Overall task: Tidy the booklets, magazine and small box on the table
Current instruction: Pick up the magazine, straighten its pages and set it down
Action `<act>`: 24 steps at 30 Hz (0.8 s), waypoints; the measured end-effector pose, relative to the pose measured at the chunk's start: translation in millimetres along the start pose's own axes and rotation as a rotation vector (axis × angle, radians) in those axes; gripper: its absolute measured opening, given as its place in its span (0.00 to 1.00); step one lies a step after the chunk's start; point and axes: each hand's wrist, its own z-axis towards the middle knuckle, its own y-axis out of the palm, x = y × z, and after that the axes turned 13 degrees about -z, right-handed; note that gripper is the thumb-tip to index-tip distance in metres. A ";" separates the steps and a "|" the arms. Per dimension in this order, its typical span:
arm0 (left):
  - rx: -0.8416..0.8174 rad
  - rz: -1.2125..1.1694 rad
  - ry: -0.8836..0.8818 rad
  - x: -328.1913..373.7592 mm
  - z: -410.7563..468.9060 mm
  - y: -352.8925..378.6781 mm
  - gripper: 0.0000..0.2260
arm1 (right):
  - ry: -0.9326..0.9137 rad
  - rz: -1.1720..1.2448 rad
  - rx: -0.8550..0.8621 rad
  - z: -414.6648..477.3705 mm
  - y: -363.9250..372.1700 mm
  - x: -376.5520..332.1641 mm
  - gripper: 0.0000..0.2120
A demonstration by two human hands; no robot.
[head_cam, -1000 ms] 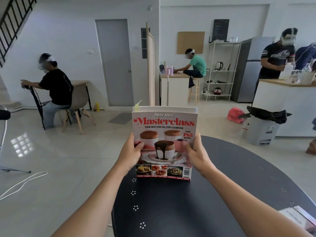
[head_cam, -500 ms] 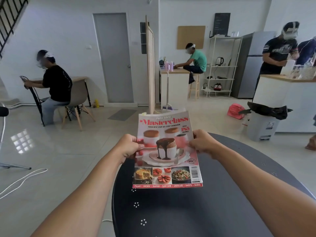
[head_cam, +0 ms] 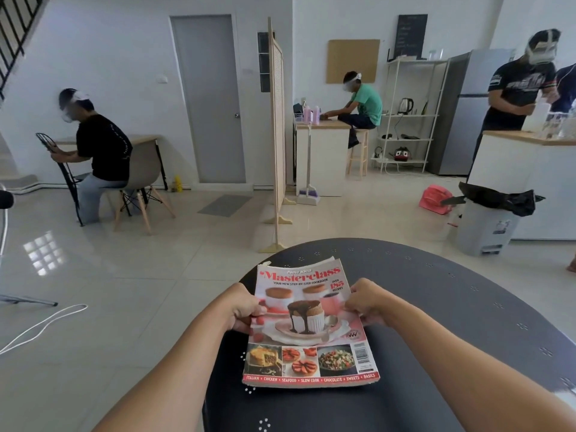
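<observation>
In the head view, the person is gripping a cookbook magazine (head_cam: 308, 325) by both side edges: the left hand (head_cam: 241, 308) is pinching its left edge, the right hand (head_cam: 366, 302) its right edge, both grasping it at about mid-height. The magazine is lying cover up over the left part of the dark round table (head_cam: 436, 307), near its left edge and almost flat. Its long axis is running from the person toward the table's far edge, title at the far end, slightly turned clockwise. To set it down well, both hands should probably be lowering it evenly, squaring it, then sliding the fingers out sideways.
</observation>
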 end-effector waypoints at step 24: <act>0.166 -0.069 0.787 54.2 -27.5 -16.8 0.13 | -0.661 0.511 0.351 -35.4 -27.4 -46.5 0.07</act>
